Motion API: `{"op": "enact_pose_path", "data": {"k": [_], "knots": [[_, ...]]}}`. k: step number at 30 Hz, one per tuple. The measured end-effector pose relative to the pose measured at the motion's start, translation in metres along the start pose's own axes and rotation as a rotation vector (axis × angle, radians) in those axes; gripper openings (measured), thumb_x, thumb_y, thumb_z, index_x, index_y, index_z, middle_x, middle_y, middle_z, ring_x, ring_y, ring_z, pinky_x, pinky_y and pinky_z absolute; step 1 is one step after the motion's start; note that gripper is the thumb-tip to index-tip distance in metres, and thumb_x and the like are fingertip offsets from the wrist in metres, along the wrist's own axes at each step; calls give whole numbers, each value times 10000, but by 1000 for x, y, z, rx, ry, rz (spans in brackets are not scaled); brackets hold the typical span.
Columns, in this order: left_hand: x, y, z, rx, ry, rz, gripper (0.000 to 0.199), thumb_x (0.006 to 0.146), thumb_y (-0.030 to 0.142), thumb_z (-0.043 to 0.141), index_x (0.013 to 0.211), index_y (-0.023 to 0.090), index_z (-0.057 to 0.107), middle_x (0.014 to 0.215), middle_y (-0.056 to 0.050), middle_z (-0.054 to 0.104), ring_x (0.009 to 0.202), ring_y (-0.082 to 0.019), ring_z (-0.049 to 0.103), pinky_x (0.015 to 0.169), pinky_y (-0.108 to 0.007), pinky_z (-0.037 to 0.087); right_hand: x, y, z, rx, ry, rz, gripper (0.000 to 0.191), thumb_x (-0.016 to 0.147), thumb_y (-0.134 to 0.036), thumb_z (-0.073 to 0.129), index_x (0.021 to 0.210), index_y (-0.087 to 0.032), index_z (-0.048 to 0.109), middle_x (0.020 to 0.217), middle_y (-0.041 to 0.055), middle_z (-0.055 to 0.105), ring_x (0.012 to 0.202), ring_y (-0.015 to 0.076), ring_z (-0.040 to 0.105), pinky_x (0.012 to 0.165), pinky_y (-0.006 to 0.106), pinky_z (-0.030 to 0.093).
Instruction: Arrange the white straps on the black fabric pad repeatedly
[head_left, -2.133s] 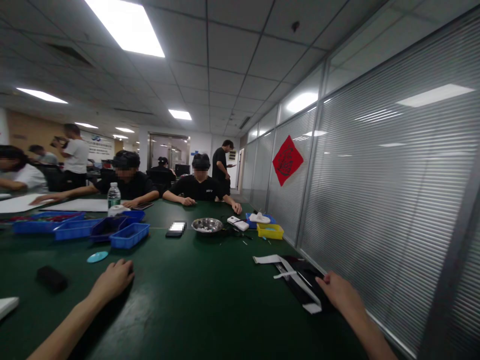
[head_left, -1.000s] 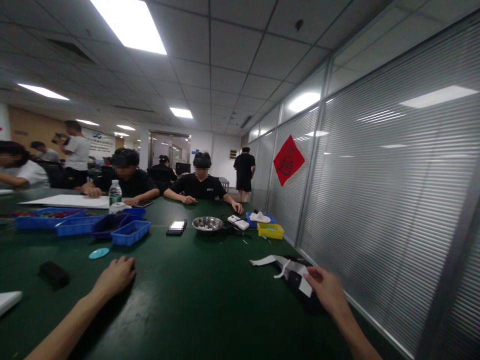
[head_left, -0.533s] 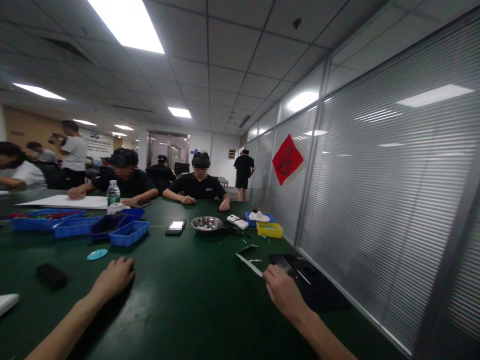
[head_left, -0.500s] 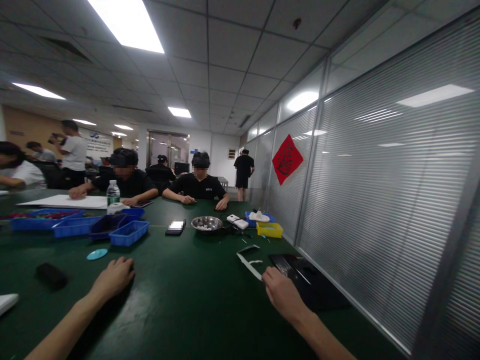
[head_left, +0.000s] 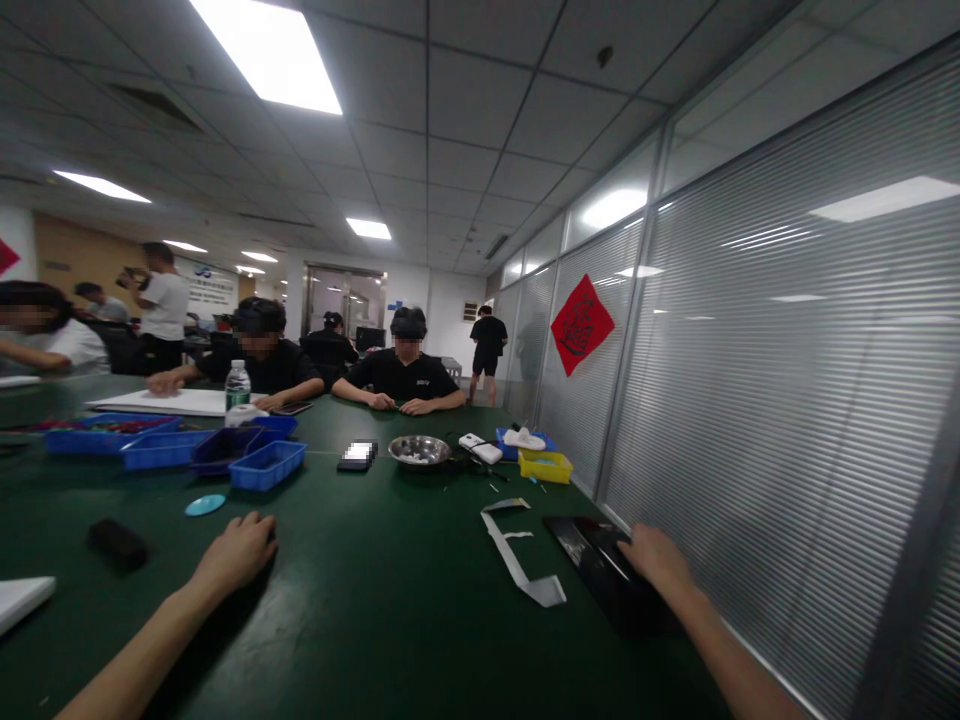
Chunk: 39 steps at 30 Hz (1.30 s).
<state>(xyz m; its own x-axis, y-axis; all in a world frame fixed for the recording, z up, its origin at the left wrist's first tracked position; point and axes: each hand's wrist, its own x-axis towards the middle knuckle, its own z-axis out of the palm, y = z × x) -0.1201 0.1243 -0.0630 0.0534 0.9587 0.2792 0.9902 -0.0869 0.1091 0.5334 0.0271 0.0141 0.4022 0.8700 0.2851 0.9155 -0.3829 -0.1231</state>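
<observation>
My left hand (head_left: pixel 238 550) rests palm down on the green table (head_left: pixel 360 610), its fingers loosely bent and apart, holding nothing. Over on the right, my right hand (head_left: pixel 656 560) touches the far side of a shiny black object (head_left: pixel 592 550) like a bag or sheet; its fingers are partly hidden, so a grip cannot be made out. Between the hands, nearer the right one, lies a bent whitish strip (head_left: pixel 510 555). A light blue disc (head_left: pixel 205 505) and a black block (head_left: pixel 118 543) lie near my left hand.
Blue trays (head_left: pixel 268 466), a bottle (head_left: pixel 238 388), a phone (head_left: pixel 358 456), a metal bowl (head_left: pixel 419 451) and a yellow tray (head_left: pixel 545 466) stand farther back. Two people sit across the table. A glass partition (head_left: pixel 780 400) runs along the right. A white object (head_left: pixel 22 603) is at left.
My right hand has left the whitish strip and moved right to the black object. The strip now lies fully visible. The view has shifted slightly; my left hand stays on the table.
</observation>
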Motion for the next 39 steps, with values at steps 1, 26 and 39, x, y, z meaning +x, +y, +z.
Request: {"op": "enact_pose_path", "data": {"k": [1, 26, 39], "knots": [[1, -1, 1, 0, -1, 1, 315, 802, 325, 414, 971, 152, 616, 1035, -142, 572, 973, -290, 536, 827, -394, 440, 2, 6, 4, 0, -23, 18, 233, 809, -271, 542, 876, -92, 674, 914, 186, 687, 871, 290, 656, 699, 339, 476], [0, 6, -7, 86, -24, -26, 299, 835, 309, 446, 1026, 143, 605, 1048, -139, 566, 998, -278, 519, 836, -372, 424, -55, -185, -18, 417, 68, -808, 296, 895, -359, 465, 1037, -189, 661, 1002, 78, 637, 959, 205, 557, 887, 316, 400], [-4, 13, -15, 69, -29, -36, 289, 834, 295, 459, 1032, 149, 611, 1074, -144, 566, 999, -269, 522, 846, -374, 423, -60, -294, 34, 332, -184, -1026, 215, 859, -299, 554, 988, -205, 697, 959, 67, 653, 925, 196, 563, 821, 275, 392]]}}
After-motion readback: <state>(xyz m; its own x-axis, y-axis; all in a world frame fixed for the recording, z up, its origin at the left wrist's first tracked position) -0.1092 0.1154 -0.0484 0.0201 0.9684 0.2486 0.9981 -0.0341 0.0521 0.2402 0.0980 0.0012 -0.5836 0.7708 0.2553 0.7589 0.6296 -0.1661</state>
